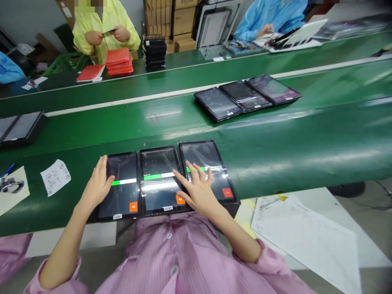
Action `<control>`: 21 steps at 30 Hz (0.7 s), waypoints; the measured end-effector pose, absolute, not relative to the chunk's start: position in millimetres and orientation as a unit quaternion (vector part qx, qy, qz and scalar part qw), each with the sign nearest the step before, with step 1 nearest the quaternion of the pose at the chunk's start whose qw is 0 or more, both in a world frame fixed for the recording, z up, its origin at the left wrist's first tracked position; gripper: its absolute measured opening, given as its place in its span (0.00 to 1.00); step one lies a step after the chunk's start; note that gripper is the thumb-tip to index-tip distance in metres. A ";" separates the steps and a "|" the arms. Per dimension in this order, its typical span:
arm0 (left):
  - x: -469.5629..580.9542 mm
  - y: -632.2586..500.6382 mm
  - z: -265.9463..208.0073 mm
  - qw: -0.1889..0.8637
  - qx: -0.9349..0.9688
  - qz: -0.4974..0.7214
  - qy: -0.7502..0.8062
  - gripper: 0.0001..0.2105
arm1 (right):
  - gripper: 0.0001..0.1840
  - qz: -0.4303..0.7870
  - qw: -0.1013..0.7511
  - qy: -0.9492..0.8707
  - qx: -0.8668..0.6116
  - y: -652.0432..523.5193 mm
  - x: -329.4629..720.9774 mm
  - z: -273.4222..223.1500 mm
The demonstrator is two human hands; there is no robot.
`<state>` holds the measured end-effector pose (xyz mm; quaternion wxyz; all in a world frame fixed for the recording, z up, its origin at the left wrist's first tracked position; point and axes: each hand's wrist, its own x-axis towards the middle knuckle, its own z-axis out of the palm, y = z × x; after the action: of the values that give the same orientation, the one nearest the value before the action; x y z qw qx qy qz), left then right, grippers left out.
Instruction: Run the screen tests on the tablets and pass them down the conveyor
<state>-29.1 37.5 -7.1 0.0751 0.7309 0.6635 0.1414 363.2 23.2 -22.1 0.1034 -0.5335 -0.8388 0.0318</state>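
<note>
Three black tablets lie side by side at the near edge of the green bench, their screens lit with green and white bars and a coloured "Fail" square. My left hand (pixel 97 183) rests along the left edge of the left tablet (pixel 124 198), fingers straight, thumb over its screen. Over the middle tablet (pixel 157 163) and the right tablet (pixel 200 152), my right hand (pixel 197 185) is spread, its fingers at the two screens. Whether each fingertip touches the glass I cannot tell. Neither hand grasps anything.
Three more tablets (pixel 246 98) sit on the green conveyor belt (pixel 128 126), and others (pixel 21 126) at far left. A handwritten note (pixel 55 177) lies left. Papers (pixel 306 232) are at right. Across the belt, people in yellow (pixel 114 20) and blue work near red packs (pixel 119 62).
</note>
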 end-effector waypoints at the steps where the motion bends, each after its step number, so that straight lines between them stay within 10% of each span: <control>1: -28.2 38.7 -7.1 0.060 0.741 0.135 0.654 0.36 | 0.30 0.033 0.098 -0.840 -0.533 24.7 357.9 -21.5; 21: 16.8 46.2 7.0 0.012 0.716 0.020 0.698 0.42 | 0.31 -0.018 0.200 -0.667 -0.718 11.1 458.9 -32.6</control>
<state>16.8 46.2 7.0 0.0115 0.7156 0.6981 0.0196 458.9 11.1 -32.6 0.1998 -0.7176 -0.6669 -0.0178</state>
